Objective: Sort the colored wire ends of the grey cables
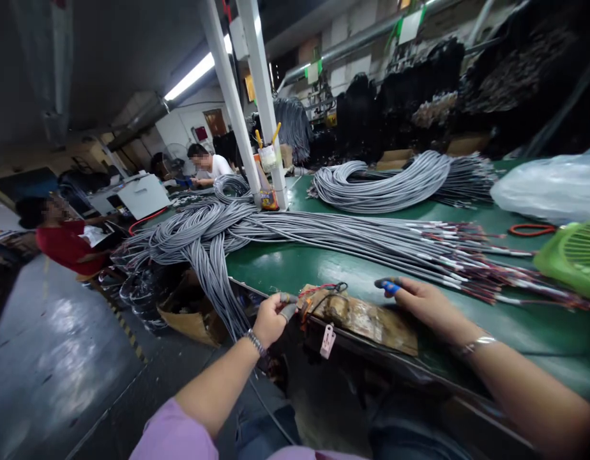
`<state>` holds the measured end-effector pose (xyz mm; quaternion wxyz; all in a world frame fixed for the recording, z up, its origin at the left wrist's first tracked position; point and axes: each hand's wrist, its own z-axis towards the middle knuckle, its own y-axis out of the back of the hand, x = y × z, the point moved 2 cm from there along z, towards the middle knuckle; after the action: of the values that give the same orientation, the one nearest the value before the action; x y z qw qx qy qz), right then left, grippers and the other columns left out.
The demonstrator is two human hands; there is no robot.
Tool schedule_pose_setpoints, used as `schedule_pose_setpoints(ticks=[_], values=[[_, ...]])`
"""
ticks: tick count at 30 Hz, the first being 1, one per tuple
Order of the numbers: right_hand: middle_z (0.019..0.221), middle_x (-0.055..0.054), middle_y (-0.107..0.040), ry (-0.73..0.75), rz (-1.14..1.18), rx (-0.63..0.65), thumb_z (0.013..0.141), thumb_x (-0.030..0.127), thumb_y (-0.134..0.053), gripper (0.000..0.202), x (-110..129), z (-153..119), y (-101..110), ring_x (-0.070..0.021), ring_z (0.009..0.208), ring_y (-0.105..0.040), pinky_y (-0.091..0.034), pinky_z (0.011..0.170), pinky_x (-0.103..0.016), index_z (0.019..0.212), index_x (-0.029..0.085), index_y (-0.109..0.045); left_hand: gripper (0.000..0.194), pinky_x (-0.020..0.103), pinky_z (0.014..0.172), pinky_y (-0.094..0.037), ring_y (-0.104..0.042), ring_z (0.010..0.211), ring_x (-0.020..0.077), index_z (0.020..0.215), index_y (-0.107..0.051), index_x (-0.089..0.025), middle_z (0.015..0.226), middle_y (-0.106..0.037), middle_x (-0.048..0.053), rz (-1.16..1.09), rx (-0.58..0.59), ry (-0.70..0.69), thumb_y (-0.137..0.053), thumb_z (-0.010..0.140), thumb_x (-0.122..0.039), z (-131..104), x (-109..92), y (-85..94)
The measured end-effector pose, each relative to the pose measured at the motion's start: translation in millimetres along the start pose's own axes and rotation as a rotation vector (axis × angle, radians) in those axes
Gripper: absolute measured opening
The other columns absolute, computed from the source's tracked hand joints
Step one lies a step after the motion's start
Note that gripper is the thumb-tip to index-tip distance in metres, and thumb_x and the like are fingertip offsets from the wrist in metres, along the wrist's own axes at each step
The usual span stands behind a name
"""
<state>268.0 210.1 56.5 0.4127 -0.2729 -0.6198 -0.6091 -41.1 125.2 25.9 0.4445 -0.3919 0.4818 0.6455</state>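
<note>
My left hand (274, 316), with grey covers on its fingertips, is closed at the table's front edge. Thin red and black wires (324, 289) lie right by its fingertips, but what is inside the pinch is hidden. Below them is a taped piece of brown cardboard (371, 322) with orange clip-like parts (304, 310) at its left end and a pink tag (328, 342) hanging down. Over the green tabletop, right of the cardboard, my right hand (422, 301) has its grey- and blue-covered fingertips together, with nothing visible in them. Behind both hands stretches a bundle of grey cables (318, 233) with stripped ends (472, 262).
A second coil of grey cables (381, 188) lies farther back. At right are a clear plastic bag (546, 188), a green basket-like object (573, 255) and an orange ring (532, 229). White posts (271, 128) rise from the table. Two people (213, 166) sit at left.
</note>
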Motion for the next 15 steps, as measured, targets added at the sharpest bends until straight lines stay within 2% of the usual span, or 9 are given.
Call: schedule_pose_setpoints(ticks=[2,5,8,10,13,15], values=[[0.071,-0.006,-0.069,0.031,-0.08,-0.051,0.071,0.045,-0.053,0.032,-12.8,13.6,0.4,-0.0225,0.066,-0.061,-0.045,0.061,-0.031,0.079,0.019,-0.07,0.021,0.03,0.08,-0.053,-0.067,0.087,0.018,0.1,-0.065,-0.015,0.096,-0.072,0.009,0.201,0.001,-0.098,-0.058,0.082,-0.023,31.4,-3.8,1.0],[0.081,-0.006,-0.074,0.088,-0.138,0.004,0.07,0.047,-0.052,0.035,-25.7,20.1,-3.8,-0.0263,0.075,-0.066,-0.049,0.069,-0.034,0.082,0.021,-0.071,0.032,0.031,0.09,-0.05,-0.063,0.101,0.019,0.112,-0.061,-0.019,0.11,-0.068,0.007,0.758,-0.014,-0.229,-0.059,0.081,-0.026,78.5,-8.6,5.5],[0.08,-0.005,-0.074,0.086,-0.131,-0.002,0.071,0.051,-0.05,0.039,-29.3,19.1,-3.5,-0.027,0.075,-0.067,-0.051,0.069,-0.035,0.084,0.022,-0.072,0.049,0.04,0.103,-0.039,-0.051,0.119,0.0269,0.12,-0.057,-0.016,0.128,-0.058,0.013,0.889,-0.035,-0.258,-0.065,0.073,-0.026,122.1,-8.9,11.3],[0.077,-0.005,-0.074,0.073,-0.115,-0.019,0.071,0.054,-0.049,0.043,-29.5,18.6,-2.0,-0.0267,0.073,-0.067,-0.051,0.068,-0.035,0.086,0.021,-0.072,0.059,0.042,0.11,-0.03,-0.038,0.132,0.0291,0.127,-0.052,-0.015,0.141,-0.047,0.013,0.964,-0.015,-0.281,-0.065,0.071,-0.024,148.1,-6.8,12.0],[0.075,-0.005,-0.073,0.057,-0.073,-0.029,0.071,0.056,-0.049,0.046,-31.3,19.2,-0.7,-0.0262,0.072,-0.067,-0.052,0.068,-0.035,0.088,0.021,-0.072,0.068,0.042,0.112,-0.022,-0.021,0.141,0.0286,0.136,-0.042,-0.015,0.154,-0.028,0.012,1.322,0.047,-0.274,-0.062,0.072,-0.027,184.4,-2.1,10.3],[0.076,-0.005,-0.073,0.056,-0.036,-0.029,0.071,0.057,-0.049,0.045,-33.1,19.5,-0.6,-0.0257,0.073,-0.066,-0.052,0.068,-0.035,0.086,0.021,-0.072,0.072,0.041,0.114,-0.015,-0.014,0.143,0.0275,0.139,-0.037,-0.014,0.157,-0.022,0.012,1.498,0.097,-0.238,-0.06,0.072,-0.029,208.6,-0.1,10.4]])
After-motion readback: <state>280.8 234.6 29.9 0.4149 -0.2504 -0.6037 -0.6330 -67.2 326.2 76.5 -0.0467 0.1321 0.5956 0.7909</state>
